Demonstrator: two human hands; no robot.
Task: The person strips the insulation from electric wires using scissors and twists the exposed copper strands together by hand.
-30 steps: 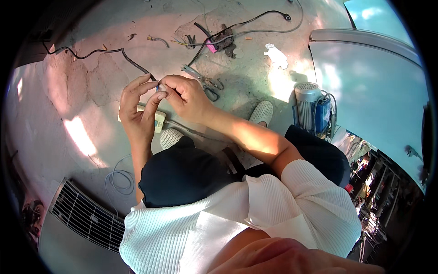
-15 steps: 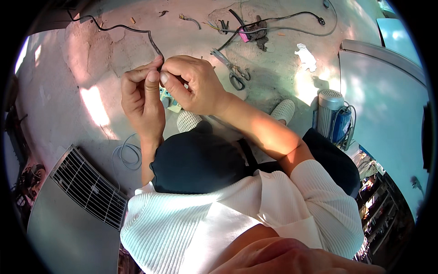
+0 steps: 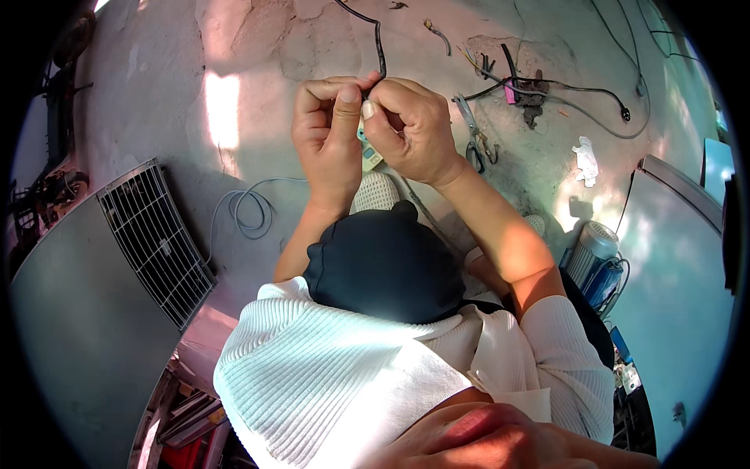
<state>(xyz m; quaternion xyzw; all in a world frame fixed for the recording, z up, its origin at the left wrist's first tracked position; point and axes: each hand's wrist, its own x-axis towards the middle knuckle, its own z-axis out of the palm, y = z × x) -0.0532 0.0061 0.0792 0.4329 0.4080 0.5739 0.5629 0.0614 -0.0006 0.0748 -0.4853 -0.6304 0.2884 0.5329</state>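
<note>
A black cable (image 3: 380, 48) runs down from the top of the picture to my fingers. My left hand (image 3: 332, 137) pinches it between thumb and forefinger. Right beside it, my right hand (image 3: 414, 133) is closed on the same cable, thumb against bent forefinger. The tip between the fingers is mostly hidden. Below the hands, a pale green and cream power strip (image 3: 370, 156) shows in part. Dark-handled scissors (image 3: 473, 141) lie on the floor just right of my right hand.
Farther right lie a grey cable (image 3: 574, 108), a black cable with a plug (image 3: 598, 90), a pink item (image 3: 510, 93) and a crumpled white scrap (image 3: 585, 162). A motor (image 3: 595, 250) stands at right, a metal grille (image 3: 156, 234) at left, near a coiled grey cord (image 3: 248, 215).
The view has swung, so floor and hands appear farther right in the picture. Both hands keep their pinch on the black cable, with little change in finger position.
</note>
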